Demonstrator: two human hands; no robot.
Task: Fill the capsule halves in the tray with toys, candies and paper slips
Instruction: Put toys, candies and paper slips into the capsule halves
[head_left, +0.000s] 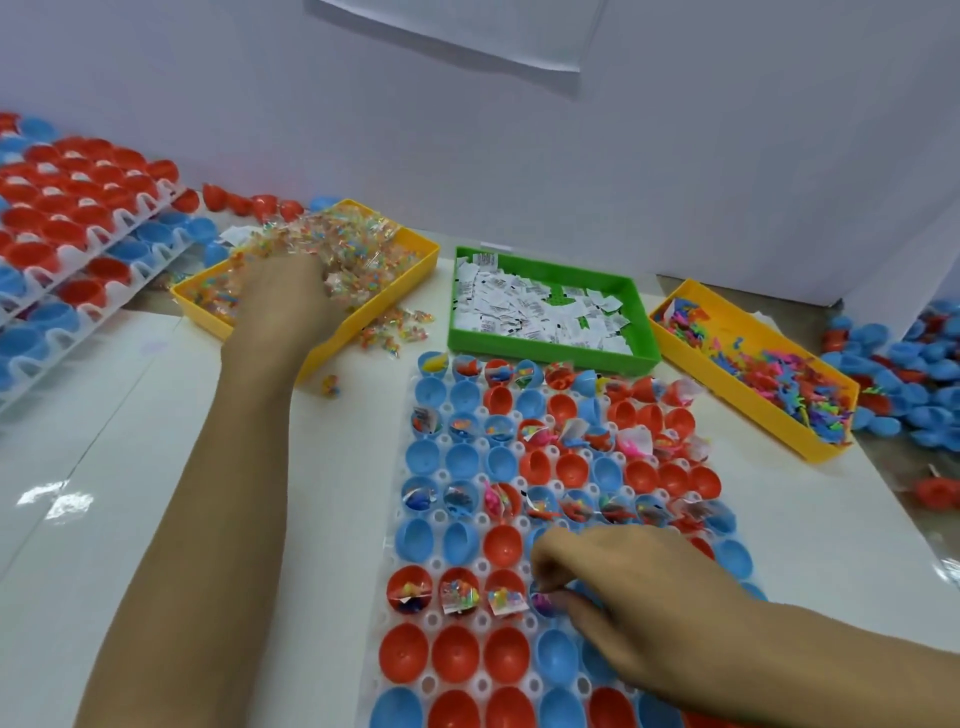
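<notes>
A white tray (395, 525) in front of me holds rows of red and blue capsule halves (457, 660); alternate rows carry toys, candies and slips. My right hand (634, 603) hovers low over a filled row, its fingers curled over a blue half with a small toy (545, 605) at the fingertips. My left hand (283, 299) reaches far left into the yellow bin (415, 249) of wrapped candies (343, 244), fingers buried in the pile. A green bin (550, 358) holds paper slips (540, 306). Another yellow bin (826, 452) at right holds small coloured toys (779, 379).
Stacked trays of red and blue capsule halves (78, 228) stand at the far left. Loose blue and red halves (909, 374) lie heaped at the far right. Some candies (400, 332) lie spilled beside the candy bin. A white wall rises behind the bins.
</notes>
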